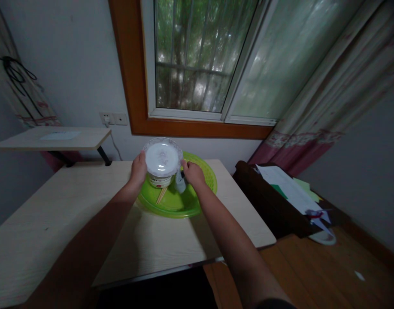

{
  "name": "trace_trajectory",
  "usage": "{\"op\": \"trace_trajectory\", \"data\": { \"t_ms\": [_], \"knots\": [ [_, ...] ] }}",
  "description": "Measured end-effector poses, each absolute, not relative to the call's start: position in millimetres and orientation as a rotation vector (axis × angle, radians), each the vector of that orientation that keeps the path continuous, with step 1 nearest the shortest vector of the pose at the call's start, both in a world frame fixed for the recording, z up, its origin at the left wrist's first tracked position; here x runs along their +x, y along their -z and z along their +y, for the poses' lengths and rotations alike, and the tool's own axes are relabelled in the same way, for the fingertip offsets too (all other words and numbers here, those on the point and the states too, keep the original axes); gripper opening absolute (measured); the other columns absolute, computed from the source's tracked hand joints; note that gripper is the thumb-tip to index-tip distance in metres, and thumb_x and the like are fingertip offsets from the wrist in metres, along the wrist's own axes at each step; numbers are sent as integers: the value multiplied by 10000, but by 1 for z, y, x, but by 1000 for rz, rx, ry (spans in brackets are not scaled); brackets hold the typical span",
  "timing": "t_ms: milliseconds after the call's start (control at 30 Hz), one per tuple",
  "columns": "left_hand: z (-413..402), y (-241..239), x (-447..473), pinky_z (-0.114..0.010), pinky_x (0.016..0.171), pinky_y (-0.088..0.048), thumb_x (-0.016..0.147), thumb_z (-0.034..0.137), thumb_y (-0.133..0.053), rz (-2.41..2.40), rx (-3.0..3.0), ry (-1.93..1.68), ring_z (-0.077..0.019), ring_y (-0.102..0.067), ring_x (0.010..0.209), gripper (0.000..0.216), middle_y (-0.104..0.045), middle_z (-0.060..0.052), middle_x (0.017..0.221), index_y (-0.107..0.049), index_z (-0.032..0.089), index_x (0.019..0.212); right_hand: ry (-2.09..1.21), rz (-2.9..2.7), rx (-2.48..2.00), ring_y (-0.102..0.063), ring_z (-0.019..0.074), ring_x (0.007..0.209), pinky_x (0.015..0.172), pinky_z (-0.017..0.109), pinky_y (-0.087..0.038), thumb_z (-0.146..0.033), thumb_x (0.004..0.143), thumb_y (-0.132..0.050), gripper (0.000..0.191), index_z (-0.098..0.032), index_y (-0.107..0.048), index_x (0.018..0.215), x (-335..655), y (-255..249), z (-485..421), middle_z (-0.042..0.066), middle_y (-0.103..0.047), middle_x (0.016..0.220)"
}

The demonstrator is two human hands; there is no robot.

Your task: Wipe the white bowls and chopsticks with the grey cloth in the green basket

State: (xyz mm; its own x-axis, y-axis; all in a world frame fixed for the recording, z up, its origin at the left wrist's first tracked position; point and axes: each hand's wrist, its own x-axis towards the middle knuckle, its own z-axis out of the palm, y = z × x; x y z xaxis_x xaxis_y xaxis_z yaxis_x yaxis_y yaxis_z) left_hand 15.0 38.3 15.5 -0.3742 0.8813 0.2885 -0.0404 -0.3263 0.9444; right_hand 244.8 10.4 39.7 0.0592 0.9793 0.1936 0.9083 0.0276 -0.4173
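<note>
**Plate (163,157) gripped from both sides over a bowl (160,182)**

The left hand (139,168) held the plate by its left rim, and the right hand (193,172) held it by its right rim, both closed on the edge. The plate was pale, with a patterned border, and its inner face was turned up. It hid the mouth of the bowl; whether the two touched could not be told. The bowl was in the left part of a green tray (189,204), which lay on the tabletop (119,231) toward its far right. Chopsticks (161,195) lay in the tray on the near side of the bowl. A grey item (180,183) showed between the bowl and the right hand, too blurred to name.

At the far left a raised shelf (90,136) stood on black legs, with a sheet (60,135) on top. A socket (113,118) was set in the wall behind, left of the window (193,56). To the right, beside the tabletop, papers (289,189) lay on dark furniture (264,201), and a curtain (325,98) hung beyond.
</note>
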Motion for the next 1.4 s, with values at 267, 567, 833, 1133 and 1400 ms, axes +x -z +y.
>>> {"op": "trace_trajectory", "data": {
  "t_ms": [267, 567, 833, 1133, 1400],
  "knots": [
    [39, -11, 21, -379, 929, -546, 824, 780, -650, 1083, 1161, -1724, -285, -705, 1019, 696, -778, -129, 968, -752, 118, 1014, -302, -1901, -1738, -755, 237, 984, 799, 261, -478, -472, 1116, -346, 582, -122, -806, 1051, 247, -31, 17, 175, -809, 1074],
    [43, -6, 22, -377, 896, -560, 771, 737, -757, 971, 1121, -1646, -289, -724, 1007, 668, -783, -139, 952, -756, 115, 1015, -273, -1857, -1682, -744, 235, 971, 839, 258, -484, -419, 1114, -360, 540, -138, -806, 998, 250, -32, 17, 154, -808, 1046],
    [44, -4, 21, -395, 940, -558, 809, 764, -697, 992, 1166, -1667, -292, -725, 1031, 693, -787, -142, 993, -761, 114, 1042, -262, -1849, -1697, -745, 240, 973, 873, 266, -499, -422, 1112, -353, 548, -137, -809, 1006, 250, -33, 16, 156, -809, 1060],
    [46, -3, 21, -413, 991, -550, 867, 800, -584, 1077, 1165, -1675, -290, -733, 1029, 750, -788, -162, 1036, -760, 106, 1089, -271, -1833, -1734, -741, 251, 1081, 957, 281, -500, -432, 1134, -216, 671, -134, -808, 1033, 249, -37, 12, 177, -800, 1133],
    [44, -5, 22, -419, 995, -554, 883, 793, -560, 1051, 1162, -1662, -292, -727, 1072, 744, -787, -168, 1062, -749, 109, 1108, -276, -1824, -1722, -745, 254, 1065, 958, 292, -510, -467, 1133, -139, 761, -130, -812, 1023, 250, -37, 11, 182, -804, 1109]
  ]
}}
